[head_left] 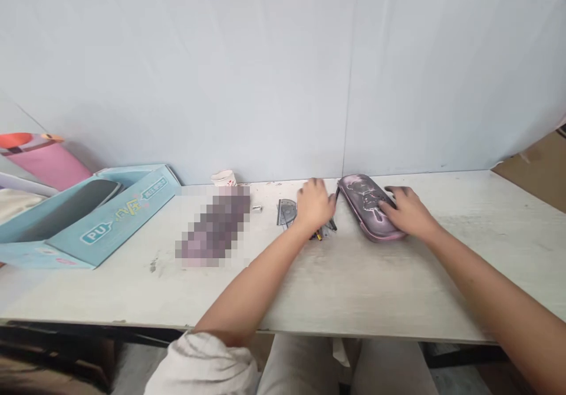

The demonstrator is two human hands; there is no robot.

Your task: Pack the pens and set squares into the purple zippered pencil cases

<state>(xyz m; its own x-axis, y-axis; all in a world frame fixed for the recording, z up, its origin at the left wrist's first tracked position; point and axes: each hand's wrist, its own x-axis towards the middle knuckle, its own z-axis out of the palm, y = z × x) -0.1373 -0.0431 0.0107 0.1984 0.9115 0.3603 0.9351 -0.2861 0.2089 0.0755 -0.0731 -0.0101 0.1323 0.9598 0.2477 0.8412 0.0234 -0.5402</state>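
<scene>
A dark purple-pink pencil case [369, 203] with a line-drawn figure on its lid lies slanted on the table, apparently zipped up. My right hand [409, 211] grips its right side, thumb on the lid and fingers over the far edge. At its upper left corner a dark zipper pull [337, 194] reaches toward my left hand [316, 203], whose curled fingers close on it; motion blurs this hand slightly. Under and beside the left hand lie a clear protractor [288, 211] and several pens and small drawing tools [327, 230], partly hidden by the hand.
A light blue cardboard box [119, 218] holding a dark case stands at the left, with a pink item [53, 165] behind it. A pixelated purple object [216, 227], a small metal sharpener [257, 209] and a white roll [224, 178] lie nearer the middle. A pale wall [265, 76] rises behind.
</scene>
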